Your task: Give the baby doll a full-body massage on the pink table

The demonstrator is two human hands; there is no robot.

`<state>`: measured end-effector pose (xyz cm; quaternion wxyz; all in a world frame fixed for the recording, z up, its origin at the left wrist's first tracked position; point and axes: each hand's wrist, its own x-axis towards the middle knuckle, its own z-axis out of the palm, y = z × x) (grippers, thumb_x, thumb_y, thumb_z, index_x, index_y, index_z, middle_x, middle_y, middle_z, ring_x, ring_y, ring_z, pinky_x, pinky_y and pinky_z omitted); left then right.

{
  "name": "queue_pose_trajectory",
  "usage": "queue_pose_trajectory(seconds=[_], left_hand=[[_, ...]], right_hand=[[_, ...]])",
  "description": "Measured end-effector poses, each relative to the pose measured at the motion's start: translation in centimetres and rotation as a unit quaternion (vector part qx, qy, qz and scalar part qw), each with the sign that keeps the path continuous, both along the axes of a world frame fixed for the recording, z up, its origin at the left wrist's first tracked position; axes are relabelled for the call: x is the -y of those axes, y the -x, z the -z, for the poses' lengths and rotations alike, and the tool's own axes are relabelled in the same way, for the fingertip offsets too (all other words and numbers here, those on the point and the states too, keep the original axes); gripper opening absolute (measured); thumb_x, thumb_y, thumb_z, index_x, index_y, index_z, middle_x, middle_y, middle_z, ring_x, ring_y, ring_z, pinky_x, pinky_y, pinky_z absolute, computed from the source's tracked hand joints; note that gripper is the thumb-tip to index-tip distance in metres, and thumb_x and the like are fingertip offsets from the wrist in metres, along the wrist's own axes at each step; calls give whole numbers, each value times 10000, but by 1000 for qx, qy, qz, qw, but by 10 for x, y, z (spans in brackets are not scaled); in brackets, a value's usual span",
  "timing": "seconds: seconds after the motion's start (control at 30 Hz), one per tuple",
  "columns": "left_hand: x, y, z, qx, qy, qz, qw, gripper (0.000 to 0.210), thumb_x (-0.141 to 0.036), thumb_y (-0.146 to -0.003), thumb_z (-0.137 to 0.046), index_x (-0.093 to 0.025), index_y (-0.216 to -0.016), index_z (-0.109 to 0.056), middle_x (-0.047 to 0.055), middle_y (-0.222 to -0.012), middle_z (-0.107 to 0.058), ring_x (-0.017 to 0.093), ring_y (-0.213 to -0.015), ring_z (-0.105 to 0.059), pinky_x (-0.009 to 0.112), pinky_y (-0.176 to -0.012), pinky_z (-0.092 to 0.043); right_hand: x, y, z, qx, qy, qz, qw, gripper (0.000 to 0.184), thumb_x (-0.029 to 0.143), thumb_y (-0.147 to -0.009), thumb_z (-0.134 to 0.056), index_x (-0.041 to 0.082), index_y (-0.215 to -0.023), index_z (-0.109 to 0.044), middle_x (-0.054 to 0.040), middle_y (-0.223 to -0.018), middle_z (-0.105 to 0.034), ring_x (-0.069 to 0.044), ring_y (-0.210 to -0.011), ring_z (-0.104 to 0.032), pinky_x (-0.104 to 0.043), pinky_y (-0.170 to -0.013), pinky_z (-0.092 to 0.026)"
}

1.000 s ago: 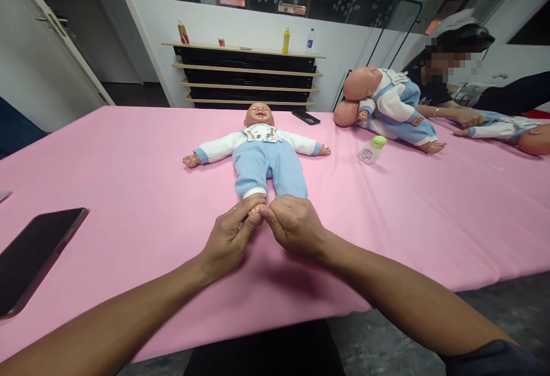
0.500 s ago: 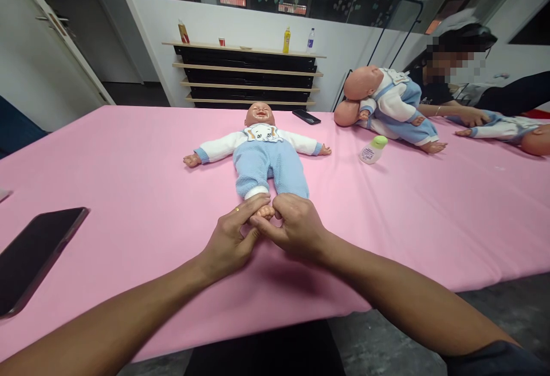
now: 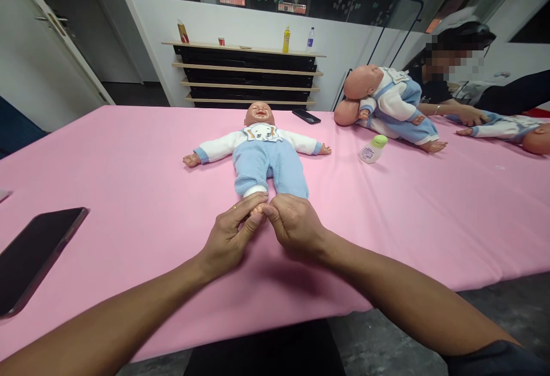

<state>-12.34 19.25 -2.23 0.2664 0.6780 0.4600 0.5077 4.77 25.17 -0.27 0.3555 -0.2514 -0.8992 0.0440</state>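
Note:
A baby doll (image 3: 268,155) in light blue overalls and a white top lies on its back on the pink-covered table (image 3: 141,204), arms spread, feet towards me. My left hand (image 3: 230,238) is closed round the doll's foot (image 3: 258,210) on the left, thumb against the toes. On that same foot, my right hand (image 3: 296,224) is closed with its thumb and curled fingers at the toe side. Only a few toes show between the hands. The doll's other foot is hidden behind my right hand.
A lotion bottle (image 3: 373,149) with a green cap stands right of the doll. Phones lie at the left (image 3: 38,255) and far edge (image 3: 306,116). Two stacked dolls (image 3: 387,104) are at right, where a co-worker's hand (image 3: 472,116) touches another doll (image 3: 511,129).
My left thumb has moved up onto the toes. My right thumb has shifted up and right, from under the toes to beside them. The doll's body has stayed in place.

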Motion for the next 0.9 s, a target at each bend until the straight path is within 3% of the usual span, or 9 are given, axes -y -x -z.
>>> queue_pose_trajectory(seconds=[0.3, 0.47, 0.7, 0.8, 0.9], left_hand=[[-2, 0, 2, 44, -14, 12, 999, 350, -337, -974, -451, -199, -1236, -637, 73, -1347, -583, 220, -1257, -535, 394, -1105, -409], [0, 1, 1, 35, 7, 4, 999, 402, -344, -976, -438, -199, -1327, -571, 76, -1365, -568, 224, -1290, -506, 404, -1124, -391], [1, 0, -1, -14, -13, 7, 1000, 451, -290, -905, -574, -212, -1348, -537, 87, -1355, -567, 239, -1264, -524, 400, -1093, -426], [0, -1, -2, -4, -16, 3, 1000, 405, -278, -905, -573, -214, -1305, -567, 83, -1335, -580, 232, -1235, -547, 391, -1074, -443], [0, -2, -5, -3, -29, 3, 1000, 354, -254, -880, -605, -207, -1231, -616, 84, -1333, -577, 237, -1233, -547, 380, -1066, -452]], right_hand=[[4, 0, -5, -5, 23, -33, 999, 298, 345, -987, -417, 173, -755, -492, -6, -688, -523, -119, -628, -441, -270, -620, -346], [3, -1, -1, -11, 23, -39, 999, 290, 294, -997, -395, 176, -746, -479, -4, -680, -520, -117, -628, -437, -272, -621, -340], [3, -2, 0, -34, 31, -43, 998, 265, 230, -977, -368, 180, -743, -481, -8, -669, -512, -121, -624, -442, -273, -622, -370], [6, -1, -2, -77, 18, -25, 997, 211, 250, -935, -443, 187, -734, -466, -2, -663, -484, -123, -611, -427, -270, -582, -363], [9, 1, -4, -115, 13, -21, 993, 118, 286, -875, -560, 171, -861, -533, -24, -746, -524, -136, -661, -468, -269, -581, -398]])
